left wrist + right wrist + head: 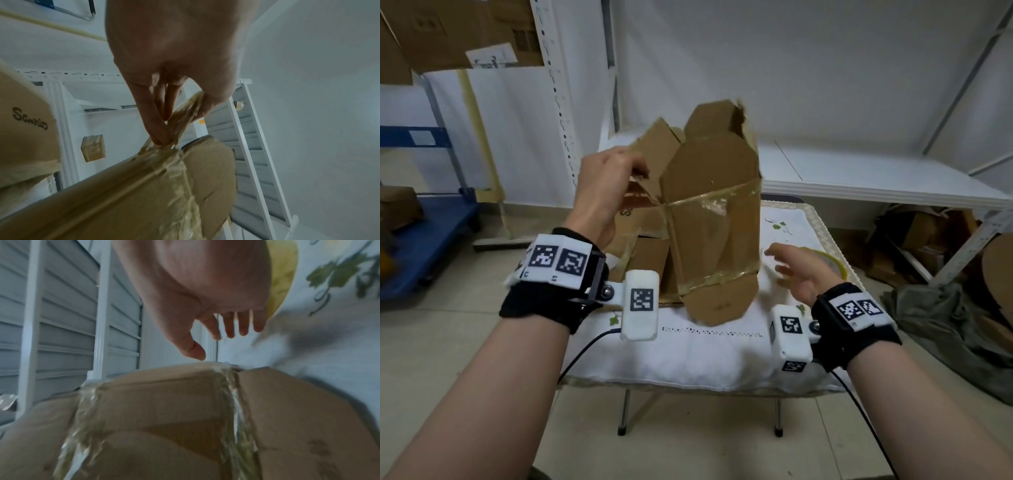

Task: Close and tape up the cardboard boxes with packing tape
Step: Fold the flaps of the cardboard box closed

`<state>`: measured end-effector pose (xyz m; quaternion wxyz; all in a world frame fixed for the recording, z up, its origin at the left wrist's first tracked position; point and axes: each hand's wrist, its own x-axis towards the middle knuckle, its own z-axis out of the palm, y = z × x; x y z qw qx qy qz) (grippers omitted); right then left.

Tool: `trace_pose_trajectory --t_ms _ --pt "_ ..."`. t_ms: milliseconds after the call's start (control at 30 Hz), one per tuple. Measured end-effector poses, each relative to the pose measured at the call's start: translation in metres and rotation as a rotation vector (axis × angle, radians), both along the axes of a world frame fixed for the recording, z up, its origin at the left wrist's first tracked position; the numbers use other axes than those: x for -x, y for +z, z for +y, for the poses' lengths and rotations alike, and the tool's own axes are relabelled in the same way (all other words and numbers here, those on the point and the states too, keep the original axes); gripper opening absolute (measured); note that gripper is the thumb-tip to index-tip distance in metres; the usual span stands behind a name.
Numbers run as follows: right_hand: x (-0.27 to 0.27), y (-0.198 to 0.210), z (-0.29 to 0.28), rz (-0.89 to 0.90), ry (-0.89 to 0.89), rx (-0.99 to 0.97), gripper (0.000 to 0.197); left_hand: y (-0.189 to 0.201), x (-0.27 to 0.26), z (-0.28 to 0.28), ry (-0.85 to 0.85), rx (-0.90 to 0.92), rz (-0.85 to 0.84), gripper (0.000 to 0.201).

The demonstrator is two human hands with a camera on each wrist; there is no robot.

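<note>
A flattened brown cardboard box [709,219] with old clear tape bands hangs tilted above the small table. My left hand [602,192] grips it at its upper left; in the left wrist view the fingers [158,129] pinch a crumpled strip of tape [185,113] stuck to the box [127,194]. My right hand [798,274] hovers open to the right of the box, fingers spread, touching nothing. In the right wrist view the hand [226,331] floats above the taped box [185,418]. A yellowish tape roll [832,260] lies on the table behind the right hand.
The small folding table [688,359] is covered with a white cloth with a leaf print. More flat cardboard [640,240] lies under the held box. A white shelf [876,178] stands behind. Boxes sit at the upper left, a blue cart [424,233] at the left.
</note>
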<state>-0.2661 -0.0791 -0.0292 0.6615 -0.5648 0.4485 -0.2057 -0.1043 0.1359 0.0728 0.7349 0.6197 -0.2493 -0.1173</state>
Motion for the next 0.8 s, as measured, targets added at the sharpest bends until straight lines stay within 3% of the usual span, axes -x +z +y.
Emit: trace_pose_trajectory --t_ms 100,200,267,600,800 --pt "0.002 0.017 0.009 -0.285 -0.034 0.193 0.039 -0.002 0.008 -0.008 0.006 -0.013 -0.017 0.009" --pt "0.002 0.045 0.024 -0.531 -0.027 0.332 0.038 0.0 0.012 -0.014 0.019 -0.041 -0.098 0.036" --pt "0.0 0.057 0.03 -0.596 0.001 0.42 0.038 0.0 0.017 -0.017 -0.004 -0.026 -0.171 0.041" --pt "-0.001 0.06 0.035 -0.565 0.197 0.721 0.043 -0.004 0.027 -0.015 -0.166 -0.06 -0.243 0.054" --pt "0.002 0.058 0.032 -0.513 0.226 0.778 0.063 -0.003 0.027 -0.015 -0.27 -0.166 -0.262 0.09"
